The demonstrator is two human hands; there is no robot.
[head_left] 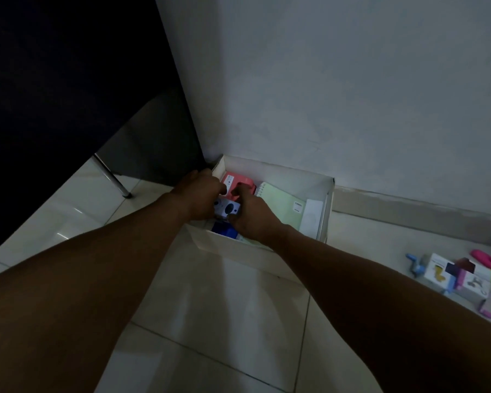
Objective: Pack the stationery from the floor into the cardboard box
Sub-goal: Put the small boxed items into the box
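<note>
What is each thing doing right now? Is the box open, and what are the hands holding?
White cardboard box: open, partly filled.
Small white-and-grey packet: held by both hands inside the box.
Left hand: gripping the packet.
Right hand: gripping the packet.
Pink packet: lying in the box.
Green spiral notebook: lying flat in the box.
Pile of colourful stationery: on the floor, unpacked.

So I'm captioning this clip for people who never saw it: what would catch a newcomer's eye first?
Two bare arms reaching into the white cardboard box by the wall, left hand and right hand together gripping a small white package. Inside, a pink box and a pale green spiral notebook. On the floor far right, bright stationery still waits.
</note>
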